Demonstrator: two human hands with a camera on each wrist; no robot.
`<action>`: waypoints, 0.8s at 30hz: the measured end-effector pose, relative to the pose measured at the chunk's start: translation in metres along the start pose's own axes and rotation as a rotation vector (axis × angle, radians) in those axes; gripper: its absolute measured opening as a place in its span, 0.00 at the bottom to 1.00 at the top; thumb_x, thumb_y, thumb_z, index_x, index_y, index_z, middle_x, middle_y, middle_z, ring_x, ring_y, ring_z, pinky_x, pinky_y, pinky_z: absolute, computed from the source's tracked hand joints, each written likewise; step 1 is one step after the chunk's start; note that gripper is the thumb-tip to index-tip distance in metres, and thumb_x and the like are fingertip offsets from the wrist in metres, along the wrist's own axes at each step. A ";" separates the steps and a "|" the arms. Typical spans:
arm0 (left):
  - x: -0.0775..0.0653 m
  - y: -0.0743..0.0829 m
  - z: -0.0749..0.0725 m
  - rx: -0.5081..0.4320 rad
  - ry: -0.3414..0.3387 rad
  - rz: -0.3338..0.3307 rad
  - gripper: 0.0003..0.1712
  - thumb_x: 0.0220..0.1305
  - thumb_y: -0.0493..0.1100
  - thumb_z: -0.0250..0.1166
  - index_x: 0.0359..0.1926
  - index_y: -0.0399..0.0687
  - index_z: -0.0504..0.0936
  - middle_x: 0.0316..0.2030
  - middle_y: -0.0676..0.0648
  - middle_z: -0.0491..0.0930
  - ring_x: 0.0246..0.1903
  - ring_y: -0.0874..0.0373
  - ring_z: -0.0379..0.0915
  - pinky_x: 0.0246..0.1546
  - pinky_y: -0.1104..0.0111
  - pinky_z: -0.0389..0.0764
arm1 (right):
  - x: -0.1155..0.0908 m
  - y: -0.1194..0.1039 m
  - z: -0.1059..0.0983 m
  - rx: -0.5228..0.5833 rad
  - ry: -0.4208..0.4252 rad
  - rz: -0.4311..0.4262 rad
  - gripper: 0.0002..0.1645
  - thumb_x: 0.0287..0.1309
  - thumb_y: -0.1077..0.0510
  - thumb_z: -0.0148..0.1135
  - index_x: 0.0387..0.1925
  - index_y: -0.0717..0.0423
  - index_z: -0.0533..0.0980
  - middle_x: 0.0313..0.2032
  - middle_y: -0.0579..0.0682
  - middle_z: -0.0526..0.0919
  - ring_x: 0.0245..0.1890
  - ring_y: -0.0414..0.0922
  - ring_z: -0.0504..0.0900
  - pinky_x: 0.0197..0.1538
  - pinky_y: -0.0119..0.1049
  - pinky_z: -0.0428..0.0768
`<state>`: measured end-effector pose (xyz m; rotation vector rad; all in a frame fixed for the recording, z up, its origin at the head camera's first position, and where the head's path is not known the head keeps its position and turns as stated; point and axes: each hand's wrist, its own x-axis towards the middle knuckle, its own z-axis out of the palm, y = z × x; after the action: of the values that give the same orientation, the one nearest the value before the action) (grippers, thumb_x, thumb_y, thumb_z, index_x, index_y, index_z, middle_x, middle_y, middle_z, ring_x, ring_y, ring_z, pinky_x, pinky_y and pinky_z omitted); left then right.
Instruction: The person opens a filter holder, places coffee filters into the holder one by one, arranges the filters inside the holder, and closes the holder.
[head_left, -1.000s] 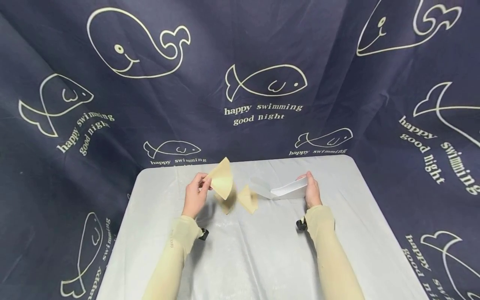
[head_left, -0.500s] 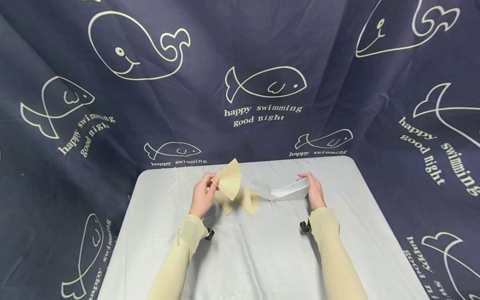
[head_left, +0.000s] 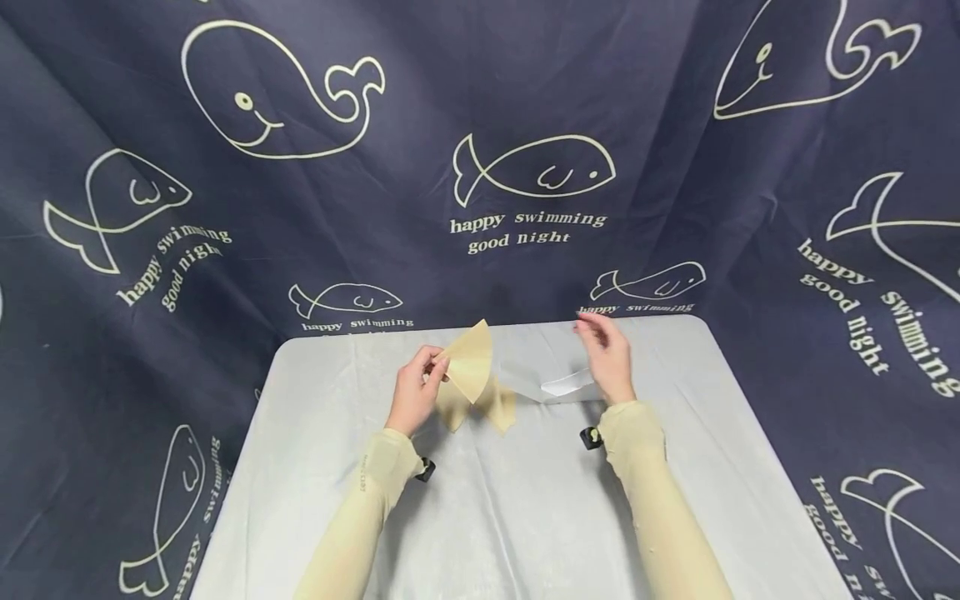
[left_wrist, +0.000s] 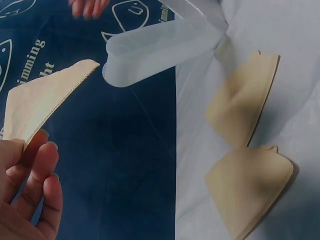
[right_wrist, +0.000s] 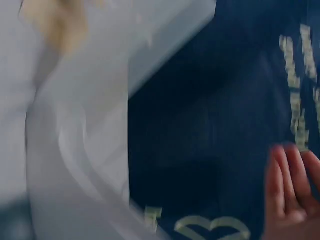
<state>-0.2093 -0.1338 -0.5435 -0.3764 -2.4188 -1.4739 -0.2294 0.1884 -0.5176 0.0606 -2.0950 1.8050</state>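
Raised off the clear plastic holder (head_left: 567, 384) since half a second ago, the right hand (head_left: 611, 360) has fingers loosely extended, while the left hand (head_left: 414, 393) pinches the tan paper wedge (head_left: 474, 364) by its narrow end, wide edge fanning rightward beyond the grip.

I took the right hand (head_left: 611, 358) off the translucent plastic piece (head_left: 566, 385) and raised its fingers toward the table's (head_left: 555, 500) far edge. Also shifted the left hand (head_left: 416, 390) rightward, tan paper fan (head_left: 472, 362) with it.
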 end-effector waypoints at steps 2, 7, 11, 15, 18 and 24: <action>0.001 0.002 0.000 0.005 -0.008 -0.009 0.05 0.76 0.42 0.62 0.44 0.46 0.82 0.30 0.47 0.86 0.30 0.52 0.83 0.28 0.72 0.75 | 0.001 -0.003 0.017 0.059 -0.147 0.034 0.20 0.73 0.66 0.58 0.61 0.75 0.75 0.52 0.73 0.83 0.42 0.31 0.86 0.51 0.21 0.79; 0.002 0.005 0.002 0.035 -0.045 0.008 0.06 0.77 0.43 0.61 0.46 0.46 0.82 0.29 0.49 0.85 0.30 0.54 0.84 0.28 0.71 0.73 | -0.003 0.004 0.055 0.134 -0.382 0.107 0.24 0.72 0.64 0.61 0.65 0.72 0.73 0.57 0.72 0.82 0.47 0.35 0.87 0.55 0.25 0.81; 0.001 0.006 0.009 0.025 -0.091 0.026 0.07 0.77 0.44 0.61 0.47 0.47 0.82 0.31 0.50 0.85 0.31 0.57 0.83 0.28 0.71 0.73 | -0.009 -0.001 0.067 0.104 -0.425 0.123 0.24 0.67 0.65 0.66 0.61 0.72 0.75 0.51 0.71 0.84 0.43 0.32 0.85 0.50 0.23 0.81; 0.002 0.009 0.014 0.014 -0.123 0.034 0.06 0.77 0.44 0.60 0.46 0.48 0.81 0.32 0.51 0.85 0.31 0.59 0.83 0.28 0.71 0.76 | -0.010 0.000 0.072 -0.001 -0.403 0.098 0.14 0.64 0.67 0.69 0.49 0.71 0.81 0.42 0.66 0.87 0.36 0.32 0.84 0.43 0.22 0.81; 0.001 0.008 0.015 -0.011 -0.127 0.026 0.06 0.77 0.44 0.61 0.47 0.48 0.81 0.32 0.51 0.85 0.30 0.61 0.82 0.29 0.71 0.77 | -0.012 0.001 0.073 -0.044 -0.377 0.096 0.07 0.63 0.66 0.70 0.41 0.69 0.83 0.37 0.62 0.88 0.31 0.32 0.82 0.39 0.23 0.81; -0.002 0.005 0.017 -0.097 -0.139 -0.017 0.11 0.72 0.43 0.67 0.51 0.46 0.79 0.33 0.49 0.85 0.33 0.63 0.81 0.38 0.70 0.80 | -0.016 0.000 0.073 0.004 -0.316 0.085 0.08 0.63 0.66 0.70 0.39 0.71 0.83 0.34 0.59 0.86 0.30 0.33 0.82 0.38 0.24 0.81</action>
<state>-0.2076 -0.1162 -0.5474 -0.4960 -2.4672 -1.6263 -0.2331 0.1146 -0.5299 0.2780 -2.3385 1.9559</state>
